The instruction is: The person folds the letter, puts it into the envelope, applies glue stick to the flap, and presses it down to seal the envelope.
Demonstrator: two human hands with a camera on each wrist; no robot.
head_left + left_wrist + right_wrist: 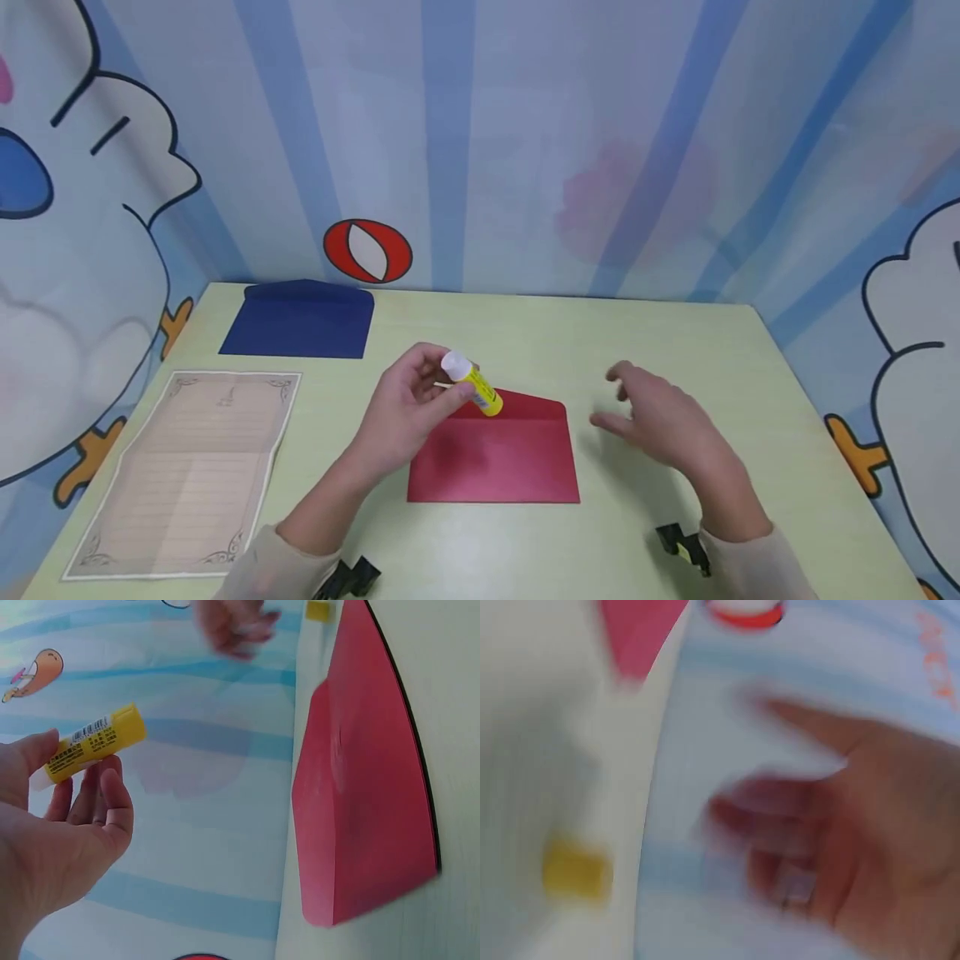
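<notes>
My left hand (401,412) pinches a glue stick (483,393) between thumb and fingers, above a red envelope (498,467). The stick has a yellow body with a white end, which tilts up and left in the head view. The envelope lies on the table, flap unfolded toward the back. To the envelope's right, my right hand (667,421) hovers with loosely bent fingers, holding nothing. A small yellow cap-like piece (577,870) is on the table in the right wrist view, which is blurred; the head view does not show it.
A dark blue envelope (300,325) lies at the table's back left. Ahead of it on the left is a creased sheet of lined letter paper (187,475) with a decorated border. A patterned curtain (510,150) closes off the back of the table (750,375).
</notes>
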